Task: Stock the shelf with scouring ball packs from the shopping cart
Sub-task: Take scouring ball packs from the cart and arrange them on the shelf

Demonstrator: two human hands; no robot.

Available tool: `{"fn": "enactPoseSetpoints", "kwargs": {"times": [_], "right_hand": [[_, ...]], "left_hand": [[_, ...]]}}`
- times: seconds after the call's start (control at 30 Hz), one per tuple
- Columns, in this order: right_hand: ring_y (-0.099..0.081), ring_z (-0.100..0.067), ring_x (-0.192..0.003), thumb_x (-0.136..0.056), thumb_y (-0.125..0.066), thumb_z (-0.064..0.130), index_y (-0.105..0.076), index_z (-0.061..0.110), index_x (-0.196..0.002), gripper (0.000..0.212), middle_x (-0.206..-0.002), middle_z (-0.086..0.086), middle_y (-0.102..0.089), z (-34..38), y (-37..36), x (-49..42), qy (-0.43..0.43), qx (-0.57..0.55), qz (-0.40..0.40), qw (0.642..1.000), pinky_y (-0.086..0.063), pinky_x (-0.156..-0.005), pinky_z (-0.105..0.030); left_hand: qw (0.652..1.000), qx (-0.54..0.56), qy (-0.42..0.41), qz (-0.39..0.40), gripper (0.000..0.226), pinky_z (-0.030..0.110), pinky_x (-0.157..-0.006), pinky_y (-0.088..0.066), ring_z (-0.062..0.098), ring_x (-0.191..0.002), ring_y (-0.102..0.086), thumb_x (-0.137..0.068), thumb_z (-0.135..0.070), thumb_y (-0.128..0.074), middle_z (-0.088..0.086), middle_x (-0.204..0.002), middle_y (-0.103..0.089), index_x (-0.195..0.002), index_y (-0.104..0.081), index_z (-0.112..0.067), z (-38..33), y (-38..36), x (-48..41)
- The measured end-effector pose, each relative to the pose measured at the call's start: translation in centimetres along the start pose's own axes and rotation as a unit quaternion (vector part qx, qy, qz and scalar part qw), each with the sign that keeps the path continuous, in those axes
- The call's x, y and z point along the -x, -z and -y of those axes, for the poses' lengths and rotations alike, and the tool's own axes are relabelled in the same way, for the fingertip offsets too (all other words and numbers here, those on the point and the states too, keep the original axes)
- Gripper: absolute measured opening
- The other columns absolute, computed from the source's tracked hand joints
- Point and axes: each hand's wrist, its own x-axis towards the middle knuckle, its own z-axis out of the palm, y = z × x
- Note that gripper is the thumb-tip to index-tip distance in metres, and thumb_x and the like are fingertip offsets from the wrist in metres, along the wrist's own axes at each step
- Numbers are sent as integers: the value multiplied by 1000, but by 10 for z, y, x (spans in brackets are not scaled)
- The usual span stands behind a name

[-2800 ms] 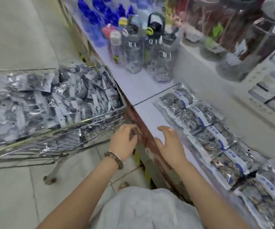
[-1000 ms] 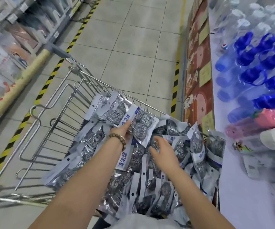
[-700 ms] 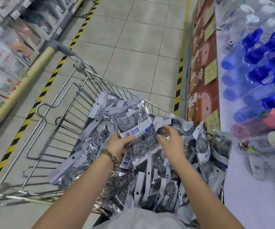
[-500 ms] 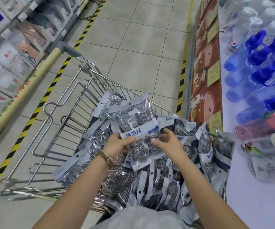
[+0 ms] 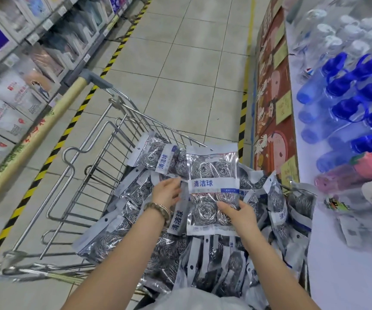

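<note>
Supermarket aisle, wire shopping cart (image 5: 95, 157) at 6 o'clock, boxed goods (image 5: 13, 90) w/ price tags (image 5: 47, 24) at 9 o'clock, blue bottles (image 5: 359, 90) on shelf (image 5: 337, 276) at 3 o'clock, tiled floor (image 5: 180, 74).

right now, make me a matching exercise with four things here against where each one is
Things:
1. clear pack of steel scouring balls with white-blue label
2. blue-lidded plastic bottles
3. beaded bracelet
4. yellow-black striped tape

Places:
a. on the tiled floor
b. round a wrist
c. gripped by the right hand
d. on the white shelf

Pairs: 1-c, 2-d, 3-b, 4-a
</note>
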Motion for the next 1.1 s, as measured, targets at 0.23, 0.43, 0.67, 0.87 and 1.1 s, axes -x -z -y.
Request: {"fn": "enactPoseSetpoints", "kwargs": {"times": [0.23, 0.43, 0.67, 0.87, 1.1], "right_hand": [[-41, -30, -130, -82, -69, 41, -30, 2, -144, 83, -144, -13, -41, -15, 6, 5, -21, -36, -47, 998, -33, -106, -44], [-34, -30, -136, -80, -71, 40, -26, 3, -147, 89, -151, -13, -32, -24, 13, 13, -28, -41, -68, 996, -30, -109, -45], [-35, -29, -136, -82, -69, 40, -24, 3, -147, 87, -151, -12, -33, -29, 16, 17, -33, -52, -80, 995, -29, -110, -44], [-34, -30, -136, -82, -68, 40, -23, 4, -147, 87, -151, -12, -32, -33, 20, 21, -30, -64, -98, 993, -29, -110, -46], [-36, -31, -135, -81, -70, 39, -27, 4, -146, 85, -150, -13, -34, -40, 23, 32, -20, -73, -126, 989, -30, -108, -46]], "left_hand": [[984, 156, 79, -19, 54, 37, -91, -49, 26, -107, -56, -87, -33, -60, 17, -129, -51, -132, -43, -9, -17, -11, -39], [987, 63, 113, -100, 69, 31, -75, -55, 16, -86, -64, -69, -72, -54, 7, -96, -64, -105, -57, -13, -20, -18, -77], [983, -54, -19, -174, 57, 31, -73, -49, 20, -84, -57, -88, -36, -58, 4, -112, -54, -135, -37, -10, -25, -24, -29], [984, -59, -118, -119, 16, 29, -72, -49, 18, -93, -61, -87, -23, -61, -3, -94, -63, -103, -61, -18, -6, 3, 2], [976, -124, -176, -25, 24, 13, -53, -49, 8, -77, -61, -84, -8, -62, -4, -94, -63, -106, -56, -17, 10, 36, 24]]}}
